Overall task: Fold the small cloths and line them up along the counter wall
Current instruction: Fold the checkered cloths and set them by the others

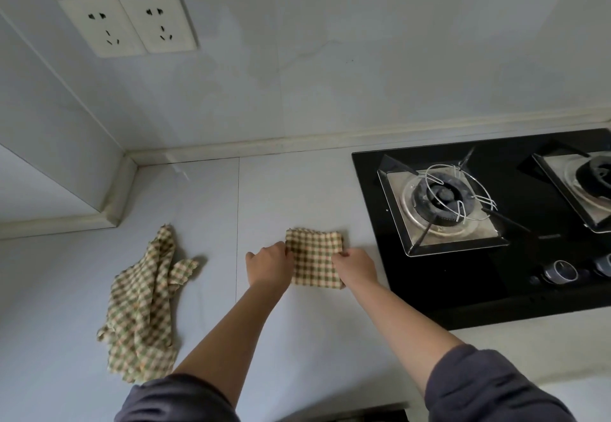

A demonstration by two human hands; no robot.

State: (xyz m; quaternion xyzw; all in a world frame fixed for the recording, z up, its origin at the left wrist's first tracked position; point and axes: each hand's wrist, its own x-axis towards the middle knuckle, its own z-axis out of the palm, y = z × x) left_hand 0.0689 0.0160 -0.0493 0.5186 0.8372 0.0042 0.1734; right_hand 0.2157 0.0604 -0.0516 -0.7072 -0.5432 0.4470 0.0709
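Right now, on my feed from the head camera, both hands are on the folded cloth [314,261], a small green-and-cream checked square that lies flat on the pale counter [297,190]. It sits just left of the black gas hob [529,289] and well short of the wall [330,74] behind it.

The left hand [269,268] grips the cloth's left edge with its fingers curled in. The right hand [355,264] pinches the right edge near the far corner. From this angle the fingertips are tucked against the fabric, so I can't be sure how much of it each hand has actually gathered. Both forearms are bare, with dark sleeves [489,388] pushed up near the elbows.

A second checked cloth [142,309] lies crumpled and unfolded on the counter, well to the left of the hands and nearer the counter's front edge. Nothing touches it.

On the hob, the nearer burner [443,196] carries a thin wire ring on its pan support, and a second burner [591,177] is cut off at the right edge of the view. Round knobs [560,271] sit along the front of the hob. A double wall socket [127,23] is mounted high on the left part of the wall.
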